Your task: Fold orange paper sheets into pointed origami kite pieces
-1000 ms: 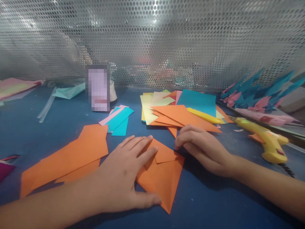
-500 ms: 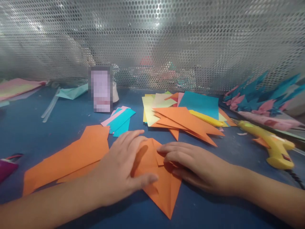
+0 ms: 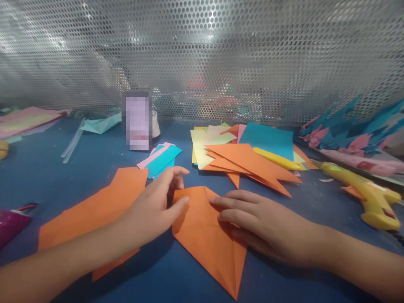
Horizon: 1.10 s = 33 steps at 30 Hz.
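Note:
A folded orange sheet of paper (image 3: 205, 244) lies on the blue table in front of me, its pointed end toward me and crease lines showing. My right hand (image 3: 268, 227) rests on its right side, fingers stretched out and pressing it down. At the upper left corner of the paper is my left hand (image 3: 158, 202), thumb over the sheet and fingers curved beyond the edge, with a gap between them. Whether the thumb touches the paper I cannot tell. Beneath my left forearm lie more orange sheets (image 3: 94, 206).
Beyond my hands lie folded orange pieces (image 3: 240, 158), a yellow cutter (image 3: 274, 158), coloured sheets (image 3: 268, 136) and blue and pink strips (image 3: 162, 160). A yellow glue gun (image 3: 369, 193) is at right, a blurred phone (image 3: 138, 122) stands behind, and a perforated metal panel (image 3: 202, 54) closes the back.
My left hand has drawn back toward the paper's upper left corner. The sheet's left side now spreads wider, and the small flap near my right fingers no longer shows.

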Motion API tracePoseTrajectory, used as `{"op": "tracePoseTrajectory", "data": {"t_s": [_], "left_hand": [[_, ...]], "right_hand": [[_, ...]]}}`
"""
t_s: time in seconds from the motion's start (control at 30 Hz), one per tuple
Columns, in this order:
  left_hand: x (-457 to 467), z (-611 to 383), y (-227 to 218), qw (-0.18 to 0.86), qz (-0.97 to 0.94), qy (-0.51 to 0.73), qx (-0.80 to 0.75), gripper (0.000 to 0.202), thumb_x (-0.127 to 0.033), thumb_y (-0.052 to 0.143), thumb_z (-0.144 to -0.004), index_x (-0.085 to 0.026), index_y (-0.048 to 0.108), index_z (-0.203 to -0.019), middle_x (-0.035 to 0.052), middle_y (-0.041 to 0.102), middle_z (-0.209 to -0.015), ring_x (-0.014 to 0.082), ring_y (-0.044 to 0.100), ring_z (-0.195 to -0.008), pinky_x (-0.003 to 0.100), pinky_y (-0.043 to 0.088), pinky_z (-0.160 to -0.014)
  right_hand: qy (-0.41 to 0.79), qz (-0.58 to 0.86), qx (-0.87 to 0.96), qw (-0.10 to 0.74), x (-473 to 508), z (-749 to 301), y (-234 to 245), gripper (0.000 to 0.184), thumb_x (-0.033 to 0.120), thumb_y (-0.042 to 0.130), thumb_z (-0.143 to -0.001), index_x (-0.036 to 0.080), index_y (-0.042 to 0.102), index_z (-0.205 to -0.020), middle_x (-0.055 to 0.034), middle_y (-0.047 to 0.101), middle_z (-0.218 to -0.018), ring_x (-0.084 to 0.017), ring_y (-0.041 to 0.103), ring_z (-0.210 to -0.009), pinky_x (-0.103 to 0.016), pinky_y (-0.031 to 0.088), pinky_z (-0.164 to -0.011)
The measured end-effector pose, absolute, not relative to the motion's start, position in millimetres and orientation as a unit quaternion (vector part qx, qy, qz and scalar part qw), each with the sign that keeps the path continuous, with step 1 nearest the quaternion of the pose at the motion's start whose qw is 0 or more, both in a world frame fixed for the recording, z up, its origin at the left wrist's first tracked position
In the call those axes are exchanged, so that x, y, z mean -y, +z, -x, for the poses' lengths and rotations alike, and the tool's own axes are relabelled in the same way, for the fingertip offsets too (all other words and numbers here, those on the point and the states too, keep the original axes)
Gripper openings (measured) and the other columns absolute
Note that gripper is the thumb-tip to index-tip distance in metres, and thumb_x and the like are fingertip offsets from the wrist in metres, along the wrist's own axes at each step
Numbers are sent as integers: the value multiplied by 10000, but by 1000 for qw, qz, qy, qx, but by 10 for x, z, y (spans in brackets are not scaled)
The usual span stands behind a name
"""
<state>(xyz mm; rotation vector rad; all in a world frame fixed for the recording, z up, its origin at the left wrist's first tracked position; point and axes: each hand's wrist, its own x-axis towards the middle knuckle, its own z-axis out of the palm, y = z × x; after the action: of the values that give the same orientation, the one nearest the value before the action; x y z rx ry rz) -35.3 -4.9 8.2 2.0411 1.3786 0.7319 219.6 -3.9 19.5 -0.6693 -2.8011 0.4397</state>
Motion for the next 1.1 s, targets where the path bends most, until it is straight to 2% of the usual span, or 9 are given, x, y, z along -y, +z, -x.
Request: {"op": "tracePoseTrajectory", "data": {"t_s": [0.13, 0.23, 0.3, 0.5, 0.6, 0.73, 1.1], "left_hand": [[88, 304, 105, 343, -746, 346, -455, 255, -195, 536, -845, -235, 455, -1083, -7, 531, -865, 129, 545, -769, 270, 480, -690], [117, 286, 136, 316, -792, 306, -424, 63, -213, 583, -850, -203, 524, -868, -11, 554, -814, 124, 538, -740, 258, 459, -674], [124, 288, 140, 279, -831, 272, -397, 78, -229, 585, -869, -191, 547, -812, 0, 584, -834, 131, 550, -771, 263, 453, -693], [113, 285, 103, 176, -900, 281, -281, 103, -222, 533, -923, -165, 617, -938, 44, 646, -995, 156, 570, -937, 286, 448, -853], [124, 278, 115, 160, -915, 277, -246, 184, -180, 459, -949, -131, 637, -940, 72, 657, -1002, 167, 576, -937, 302, 459, -870], [143, 268, 128, 148, -928, 252, -233, 206, -167, 454, -943, -100, 649, -956, 96, 666, -1014, 184, 587, -944, 326, 479, -887], [165, 247, 152, 131, -936, 235, -226, 221, -166, 449, -940, -118, 653, -1007, 98, 694, -1019, 214, 611, -988, 381, 488, -939]], "right_hand": [[151, 229, 955, 110, 39, -2186, 192, 149, 178, 431, -930, 194, 566, -991, -55, 538, -1317, -182, 482, -1115, -294, 450, -911], [155, 227, 955, 111, 31, -2179, 196, 149, 171, 429, -927, 193, 566, -982, -65, 544, -1301, -181, 482, -1107, -293, 451, -904], [160, 227, 954, 114, 26, -2178, 200, 153, 165, 428, -924, 193, 569, -979, -74, 553, -1286, -181, 484, -1108, -294, 453, -900], [164, 226, 954, 113, 20, -2195, 194, 150, 173, 434, -925, 190, 567, -991, -77, 544, -1301, -185, 479, -1117, -303, 447, -912], [163, 225, 954, 114, 21, -2199, 180, 151, 180, 436, -927, 190, 568, -998, -75, 544, -1303, -185, 481, -1115, -304, 447, -911], [158, 226, 955, 114, 24, -2201, 170, 159, 184, 441, -926, 188, 581, -1001, -69, 541, -1312, -187, 478, -1127, -306, 444, -924], [109, 182, 970, 121, 11, -2226, 146, 264, 190, 436, -935, 168, 594, -1146, -86, 572, -1286, -214, 498, -1139, -347, 459, -938]]}}
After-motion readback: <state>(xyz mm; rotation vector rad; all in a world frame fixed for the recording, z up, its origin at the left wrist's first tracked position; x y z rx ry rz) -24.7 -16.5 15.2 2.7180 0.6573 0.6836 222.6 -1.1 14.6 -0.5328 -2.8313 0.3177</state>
